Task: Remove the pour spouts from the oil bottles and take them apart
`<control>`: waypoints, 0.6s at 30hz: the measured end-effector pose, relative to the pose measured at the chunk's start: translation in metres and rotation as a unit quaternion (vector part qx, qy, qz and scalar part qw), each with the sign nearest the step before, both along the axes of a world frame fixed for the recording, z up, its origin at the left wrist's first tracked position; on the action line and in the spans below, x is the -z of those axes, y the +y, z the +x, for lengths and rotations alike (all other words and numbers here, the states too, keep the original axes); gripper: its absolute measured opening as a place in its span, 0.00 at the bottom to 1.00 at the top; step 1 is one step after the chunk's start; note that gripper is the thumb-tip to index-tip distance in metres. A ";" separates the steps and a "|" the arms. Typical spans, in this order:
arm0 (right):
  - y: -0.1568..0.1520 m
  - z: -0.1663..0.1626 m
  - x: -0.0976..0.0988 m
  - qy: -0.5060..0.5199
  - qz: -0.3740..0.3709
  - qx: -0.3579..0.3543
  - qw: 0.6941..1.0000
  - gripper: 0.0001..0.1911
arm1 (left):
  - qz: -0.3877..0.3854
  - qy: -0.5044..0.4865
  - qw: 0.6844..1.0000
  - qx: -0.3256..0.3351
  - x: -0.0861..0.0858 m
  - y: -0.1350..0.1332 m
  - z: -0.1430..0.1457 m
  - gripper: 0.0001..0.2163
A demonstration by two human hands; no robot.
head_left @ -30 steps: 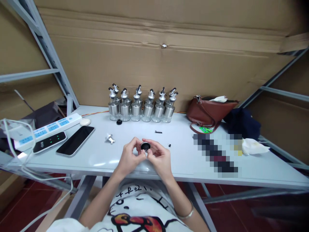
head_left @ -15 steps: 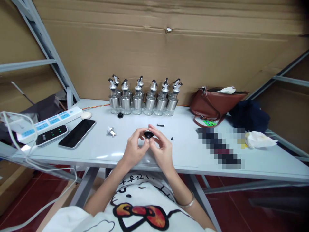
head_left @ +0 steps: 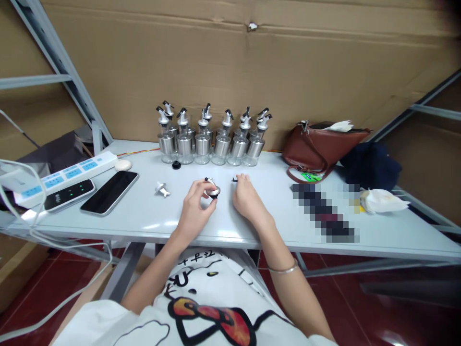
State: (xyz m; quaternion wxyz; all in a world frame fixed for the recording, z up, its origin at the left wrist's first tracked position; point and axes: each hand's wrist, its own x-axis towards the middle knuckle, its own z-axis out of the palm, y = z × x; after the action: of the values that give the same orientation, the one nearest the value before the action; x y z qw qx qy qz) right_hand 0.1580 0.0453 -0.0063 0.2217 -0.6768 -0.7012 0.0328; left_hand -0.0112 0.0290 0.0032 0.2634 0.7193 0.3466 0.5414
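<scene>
My left hand [head_left: 196, 209] pinches a bottle pourer spout [head_left: 214, 192], silver with a black lower part, just above the table. A short dark piece shows at the spout's tip. To the right, my right hand [head_left: 248, 196] rests low at the tabletop with its fingers closed on a thin black strip [head_left: 235, 180]; only one end of the strip sticks out past the fingertips. Left of my left hand lies a loose silver pourer part [head_left: 163, 190]. A black stopper [head_left: 176, 165] sits near the front of the bottles.
Several glass-and-steel bottles [head_left: 221, 146] with pourers stand in rows at the back. On the left are a phone [head_left: 110, 193], a black device [head_left: 70, 195] and a power strip [head_left: 72, 173]. A brown bag [head_left: 324, 144], crumpled tissue [head_left: 383, 201] and blurred dark item [head_left: 324, 211] lie right.
My hands have parted. The left keeps the pourer spout, now turned with its silver side up. The right has let go of it and moved right onto the black strip.
</scene>
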 end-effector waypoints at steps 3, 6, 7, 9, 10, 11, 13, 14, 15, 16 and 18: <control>0.003 0.005 0.002 -0.056 -0.059 0.019 0.996 0.30 | -0.016 0.025 1.000 -0.009 -0.001 -0.002 0.000 0.11; -0.008 0.001 -0.003 -0.117 -0.030 0.009 0.993 0.25 | -0.010 0.049 0.999 -0.015 -0.003 -0.005 0.000 0.16; -0.013 -0.002 -0.005 -0.135 -0.019 0.005 0.991 0.22 | 0.001 0.057 0.998 -0.013 -0.004 -0.005 0.001 0.17; -0.021 -0.009 -0.008 -0.149 -0.008 0.007 0.989 0.16 | 0.019 0.066 0.998 -0.002 -0.005 -0.006 0.001 0.16; -0.025 -0.014 -0.008 -0.143 -0.006 0.015 0.990 0.15 | 0.022 0.067 0.997 0.004 -0.005 -0.006 0.001 0.14; -0.027 -0.017 -0.008 -0.132 -0.003 0.027 0.991 0.14 | 0.021 0.068 0.997 0.010 -0.005 -0.006 0.002 0.11; -0.030 -0.023 -0.006 -0.102 0.011 0.053 0.993 0.14 | 0.008 0.067 0.998 0.018 -0.005 -0.005 0.003 0.05; -0.030 -0.025 -0.004 -0.087 0.023 0.062 0.994 0.14 | -0.006 0.065 0.998 0.020 -0.004 -0.005 0.004 0.04; -0.030 -0.026 -0.003 -0.072 0.038 0.066 0.995 0.14 | -0.025 0.061 0.998 0.019 -0.003 -0.004 0.005 0.04; -0.029 -0.026 -0.001 -0.052 0.053 0.065 0.995 0.15 | -0.048 0.056 0.997 0.019 -0.001 -0.004 0.005 0.05; -0.028 -0.026 0.000 0.008 0.095 0.052 0.994 0.14 | -0.091 0.046 0.995 0.022 0.001 -0.003 0.006 0.13</control>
State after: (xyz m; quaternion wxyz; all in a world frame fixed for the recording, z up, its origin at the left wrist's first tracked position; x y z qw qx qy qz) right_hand 0.1319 0.0173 -0.0064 0.2917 -0.6878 -0.6635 -0.0404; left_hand -0.0053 0.0258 0.0022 0.3237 0.7239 0.3900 0.4681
